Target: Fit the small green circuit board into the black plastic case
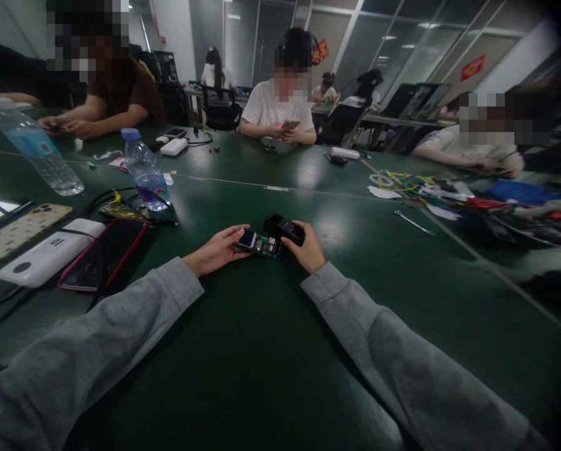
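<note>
Above the green table, my left hand is closed on the left end of a small circuit board with a little screen. My thumb lies at the screen's upper edge. My right hand grips a black plastic case, thumb at its near side and fingers behind it. Openings show in the face of the case. The board's right end sits close below the case; whether the two touch I cannot tell. Both wrists come out of grey sleeves.
Left on the table are a white power bank, a red-edged phone, a patterned phone case, cables and two water bottles. A wrench and a heap of cables lie right. Several people sit around.
</note>
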The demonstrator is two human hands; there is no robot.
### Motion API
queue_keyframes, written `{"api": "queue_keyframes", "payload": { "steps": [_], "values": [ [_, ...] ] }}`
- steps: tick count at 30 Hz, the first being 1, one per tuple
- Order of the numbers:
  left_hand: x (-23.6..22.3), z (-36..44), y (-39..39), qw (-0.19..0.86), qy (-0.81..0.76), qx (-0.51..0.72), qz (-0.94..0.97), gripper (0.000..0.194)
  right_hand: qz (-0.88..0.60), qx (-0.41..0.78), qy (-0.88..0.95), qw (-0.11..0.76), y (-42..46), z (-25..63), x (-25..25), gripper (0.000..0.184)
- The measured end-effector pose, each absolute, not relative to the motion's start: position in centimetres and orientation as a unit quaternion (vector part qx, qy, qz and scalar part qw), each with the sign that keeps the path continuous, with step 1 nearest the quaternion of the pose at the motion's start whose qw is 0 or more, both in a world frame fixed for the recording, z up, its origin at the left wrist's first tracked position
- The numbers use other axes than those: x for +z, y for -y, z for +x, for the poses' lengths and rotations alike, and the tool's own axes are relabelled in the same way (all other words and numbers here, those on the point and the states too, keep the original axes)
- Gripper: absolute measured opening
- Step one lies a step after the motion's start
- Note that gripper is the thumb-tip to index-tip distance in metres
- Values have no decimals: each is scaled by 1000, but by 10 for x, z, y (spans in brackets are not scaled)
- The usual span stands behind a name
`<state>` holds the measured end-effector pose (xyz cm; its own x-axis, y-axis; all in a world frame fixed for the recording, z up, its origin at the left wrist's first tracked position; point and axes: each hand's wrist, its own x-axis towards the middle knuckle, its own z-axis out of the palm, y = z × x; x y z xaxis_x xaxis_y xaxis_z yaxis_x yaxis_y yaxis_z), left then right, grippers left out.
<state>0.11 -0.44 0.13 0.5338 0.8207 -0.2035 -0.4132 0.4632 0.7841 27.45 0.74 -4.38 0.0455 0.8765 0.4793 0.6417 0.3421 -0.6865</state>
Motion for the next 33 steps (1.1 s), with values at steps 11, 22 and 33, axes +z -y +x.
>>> {"api": "queue_keyframes", "payload": {
  "steps": [11, 22, 33],
  "values": [
    [2, 0, 4, 803, -307, 384, 338, 40, -562, 126, 678, 455, -8, 275, -44, 53],
    [1, 1, 3, 804, -303, 382, 341, 36, -559, 128, 684, 451, -7, 274, -43, 54],
    [2, 2, 4, 805, -306, 383, 336, 38, -560, 127, 686, 447, -6, 274, -42, 53]
  ]
}}
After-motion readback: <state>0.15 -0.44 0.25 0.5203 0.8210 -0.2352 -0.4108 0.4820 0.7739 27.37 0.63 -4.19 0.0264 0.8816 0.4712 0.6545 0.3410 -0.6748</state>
